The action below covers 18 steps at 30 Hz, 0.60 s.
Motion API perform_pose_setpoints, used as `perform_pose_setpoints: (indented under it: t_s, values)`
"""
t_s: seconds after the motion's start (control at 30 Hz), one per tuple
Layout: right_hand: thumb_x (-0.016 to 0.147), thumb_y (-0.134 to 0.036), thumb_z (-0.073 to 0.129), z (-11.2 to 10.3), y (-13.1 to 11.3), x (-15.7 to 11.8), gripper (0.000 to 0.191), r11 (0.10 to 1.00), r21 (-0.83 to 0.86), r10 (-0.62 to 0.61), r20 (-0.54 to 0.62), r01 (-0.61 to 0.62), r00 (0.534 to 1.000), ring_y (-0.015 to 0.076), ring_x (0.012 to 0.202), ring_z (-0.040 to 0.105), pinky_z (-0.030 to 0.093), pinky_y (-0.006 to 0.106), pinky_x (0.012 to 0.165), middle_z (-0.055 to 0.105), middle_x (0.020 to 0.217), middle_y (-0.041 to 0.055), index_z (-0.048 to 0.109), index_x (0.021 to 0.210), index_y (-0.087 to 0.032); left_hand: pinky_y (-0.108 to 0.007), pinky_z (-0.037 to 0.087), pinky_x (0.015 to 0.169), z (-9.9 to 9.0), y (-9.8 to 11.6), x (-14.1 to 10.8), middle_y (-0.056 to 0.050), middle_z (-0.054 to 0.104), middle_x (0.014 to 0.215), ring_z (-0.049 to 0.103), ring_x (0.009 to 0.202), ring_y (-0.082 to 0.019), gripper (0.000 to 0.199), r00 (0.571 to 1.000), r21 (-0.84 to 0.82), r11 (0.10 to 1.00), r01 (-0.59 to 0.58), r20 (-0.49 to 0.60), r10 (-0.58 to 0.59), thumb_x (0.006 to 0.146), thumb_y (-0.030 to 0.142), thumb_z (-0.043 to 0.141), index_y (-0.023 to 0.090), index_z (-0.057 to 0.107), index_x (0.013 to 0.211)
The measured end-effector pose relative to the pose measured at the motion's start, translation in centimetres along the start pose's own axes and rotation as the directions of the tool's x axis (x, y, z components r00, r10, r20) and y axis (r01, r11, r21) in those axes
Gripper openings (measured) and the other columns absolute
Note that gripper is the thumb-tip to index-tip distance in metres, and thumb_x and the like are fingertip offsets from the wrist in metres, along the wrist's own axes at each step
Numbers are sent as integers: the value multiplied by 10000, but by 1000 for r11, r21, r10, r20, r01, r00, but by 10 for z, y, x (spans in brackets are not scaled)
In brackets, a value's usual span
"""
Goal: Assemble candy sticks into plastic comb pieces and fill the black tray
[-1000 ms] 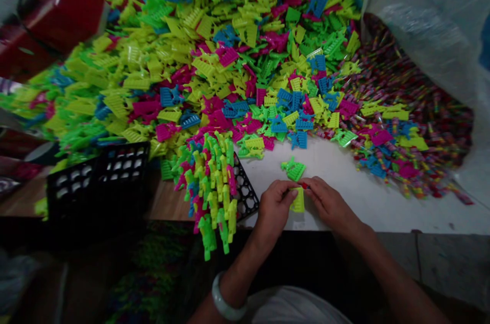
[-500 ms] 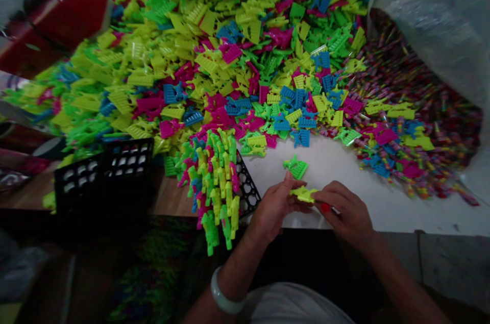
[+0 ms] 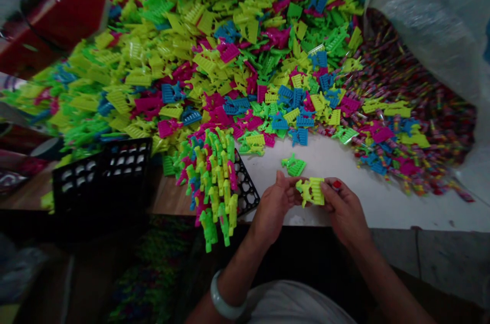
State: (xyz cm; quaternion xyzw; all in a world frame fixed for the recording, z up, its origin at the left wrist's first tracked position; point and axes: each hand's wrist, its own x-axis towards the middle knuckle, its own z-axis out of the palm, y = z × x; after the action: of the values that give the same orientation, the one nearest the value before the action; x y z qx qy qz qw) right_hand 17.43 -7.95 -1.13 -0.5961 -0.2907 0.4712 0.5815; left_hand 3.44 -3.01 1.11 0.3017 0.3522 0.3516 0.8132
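Note:
A yellow plastic piece [image 3: 312,191], flat with ridges at one end, is held between my hands above the white table's front edge. My right hand [image 3: 342,206] grips its ridged end and also has a small red item [image 3: 337,184] between the fingers. My left hand [image 3: 273,206] has its fingers behind the piece's left end, thumb raised; how firmly they hold it is hidden. Just beyond lies a green piece [image 3: 294,166]. Left of my left hand, a black rack [image 3: 247,186] bears many upright coloured pieces [image 3: 214,181].
A large heap of coloured pieces [image 3: 184,58] covers the back. Wrapped sticks [image 3: 421,89] spill from a clear bag [image 3: 432,23] at right. Black trays [image 3: 101,171] stand left, with a red machine [image 3: 53,23] behind. The white table's edge [image 3: 440,217] runs along the front.
The yellow piece has turned so its broad ridged face shows. My right hand has shifted up slightly, and the red item sits higher. My left thumb has moved a little left.

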Motion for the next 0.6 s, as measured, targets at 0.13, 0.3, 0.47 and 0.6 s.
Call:
perform_pose_setpoints:
  t_s: [0.13,0.3,0.47,0.6]
  values:
    - [853,-480,595,1,-3,-3,284,991,-136,0,123,17,992,108,542,436,372,202,464,453,654,-48,538,883,-203,-236,447,722,1,-7,3,-19,665,803,576,734,-123,343,995,174,983,-49,-82,64,721,442,717,150,670,896]
    - [940,-442,449,-11,-8,0,276,847,-452,-174,264,281,949,162,728,542,487,268,646,567,853,20,515,1083,-215,-208,413,616,-1,-8,3,22,603,702,521,636,-99,287,980,264,962,-69,-161,114,715,414,710,162,635,830]
    - [978,-346,386,-20,-9,7,248,699,-543,-268,404,465,874,191,961,572,477,312,854,607,1040,47,555,1124,-237,-208,400,616,-4,-6,1,24,594,706,520,650,-101,257,981,355,931,-85,-134,140,750,409,674,168,627,823]
    - [987,-338,378,-21,-7,7,273,700,-521,-256,456,489,852,186,960,595,498,306,842,624,1065,54,572,1152,-240,-215,410,645,-5,-7,1,15,592,726,513,673,-108,226,974,432,894,-116,-125,187,777,392,640,170,622,816]
